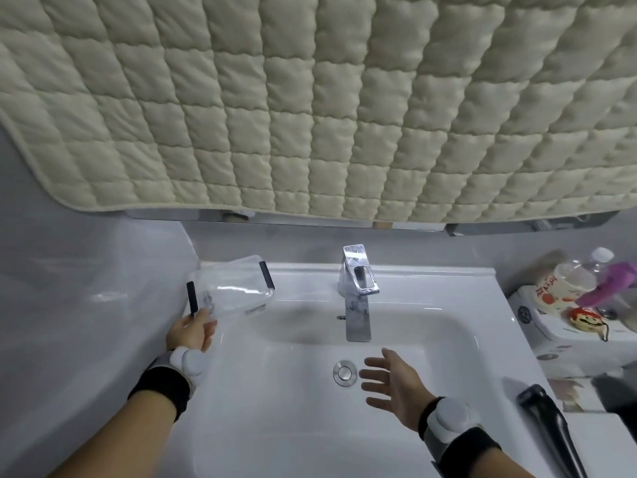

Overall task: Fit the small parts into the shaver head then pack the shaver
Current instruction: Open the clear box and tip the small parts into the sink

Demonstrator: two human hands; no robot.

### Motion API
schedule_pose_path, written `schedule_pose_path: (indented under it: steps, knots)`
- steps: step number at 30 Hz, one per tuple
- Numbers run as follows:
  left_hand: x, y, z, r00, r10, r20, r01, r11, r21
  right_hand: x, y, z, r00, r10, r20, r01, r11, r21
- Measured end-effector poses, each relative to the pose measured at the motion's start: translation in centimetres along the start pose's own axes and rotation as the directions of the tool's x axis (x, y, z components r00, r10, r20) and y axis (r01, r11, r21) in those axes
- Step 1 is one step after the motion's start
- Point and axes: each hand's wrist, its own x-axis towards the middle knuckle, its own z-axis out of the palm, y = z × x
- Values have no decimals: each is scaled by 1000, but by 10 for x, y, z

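Observation:
A clear plastic case (238,288) with black end strips rests tilted on the back left corner of the white sink (482,339). My left hand (191,331) grips the case at its near black strip. Small pale parts seem to lie inside the case near my fingers, but they are too faint to make out. My right hand (393,382) hovers open over the basin, just right of the drain (344,373), holding nothing. A dark, tapered object (548,422), possibly the shaver body, lies on the sink's right rim.
A chrome faucet (356,294) stands at the back middle of the basin. A quilted beige cover (310,98) hangs over the wall above. To the right, a ledge holds a plastic bottle (582,270), a purple item (610,284) and a small toy figure (344,322).

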Motion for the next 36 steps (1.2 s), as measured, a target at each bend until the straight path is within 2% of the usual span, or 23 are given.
schedule_pose_path:
  steps: [4, 8, 15, 21, 29, 33, 36]
  knots:
    - [-41, -12, -3, 996, 63, -61, -64, 998, -15, -2, 1, -14, 998, 2, 58, 1, 999, -47]
    - [-86, -33, 2, 992, 110, -57, -111, 994, -21, -3, 6, -31, 994, -4, 111, 21, 988, -150]
    - [-141, -90, 15, 998, -8, 67, 7, 1000, 12, -1, 30, -53, 976, -9, 216, 74, 951, -299]
    - [-171, -124, 37, 979, -91, 183, 77, 994, 79, -5, 49, -60, 968, -41, 249, 125, 935, -333]
    - [-195, -135, 65, 927, -154, 341, 88, 976, 201, -1, 62, -78, 969, -151, 195, 194, 954, -229]
    - [-194, -131, 73, 898, -163, 408, -4, 926, 379, 0, 66, -89, 966, -203, 159, 234, 951, -204]
    - [-190, -127, 79, 901, -39, 432, -216, 823, 525, 0, 71, -92, 959, -232, 163, 264, 938, -223]
